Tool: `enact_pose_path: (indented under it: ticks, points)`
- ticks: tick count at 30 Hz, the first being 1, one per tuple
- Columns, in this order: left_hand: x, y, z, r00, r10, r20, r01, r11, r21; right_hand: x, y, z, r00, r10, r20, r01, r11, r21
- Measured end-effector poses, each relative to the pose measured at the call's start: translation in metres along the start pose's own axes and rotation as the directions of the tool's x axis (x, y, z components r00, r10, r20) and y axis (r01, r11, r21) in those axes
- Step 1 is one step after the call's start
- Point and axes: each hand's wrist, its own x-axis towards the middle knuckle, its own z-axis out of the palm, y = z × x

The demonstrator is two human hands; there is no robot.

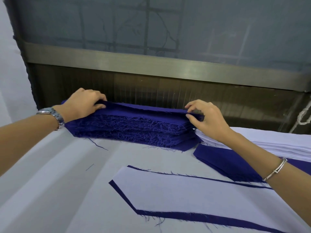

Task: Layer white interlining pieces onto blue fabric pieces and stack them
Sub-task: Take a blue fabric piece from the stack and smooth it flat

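A thick stack of blue fabric pieces (134, 130) with frayed edges lies at the far side of the table. My left hand (84, 103) pinches the left end of the top blue piece (143, 109). My right hand (205, 118) pinches its right end, and the piece is raised slightly off the stack. In front lies a white interlining piece (193, 197) laid on a blue piece, whose edge shows as a border (185, 216). A pile of white interlining pieces (277, 143) sits at the right, behind my right forearm.
A second, thinner pile of blue pieces (223, 163) lies under the white pile at the right. The table has a white cloth cover (58, 190). A dark machine front with a metal bar (151, 64) rises directly behind the blue stack. A white cord (303, 116) hangs at far right.
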Motion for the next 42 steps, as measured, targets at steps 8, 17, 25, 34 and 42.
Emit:
enact_pose_path:
  ticks: [8,17,25,34,42]
  points:
    - [-0.031,-0.055,-0.002,0.986,-0.143,-0.090,0.161,0.952,0.260,0.002,-0.003,0.000,0.983,0.185,0.001,-0.180,0.957,0.226]
    - [-0.045,-0.077,-0.026,0.921,-0.173,-0.350,0.198,0.979,0.037,0.005,0.007,-0.023,0.937,0.348,-0.024,-0.300,0.840,0.452]
    - [-0.038,-0.051,-0.039,0.890,-0.375,-0.258,0.106,0.721,-0.685,-0.020,0.020,-0.086,0.829,0.559,0.025,-0.467,0.667,0.581]
    - [-0.060,0.000,-0.025,0.974,-0.186,0.127,0.215,0.601,-0.770,-0.097,0.046,-0.154,0.710,0.649,0.274,-0.694,0.577,0.432]
    - [-0.094,0.064,-0.019,0.950,-0.058,0.306,0.293,0.501,-0.814,-0.174,0.101,-0.187,0.476,0.725,0.498,-0.873,0.457,0.168]
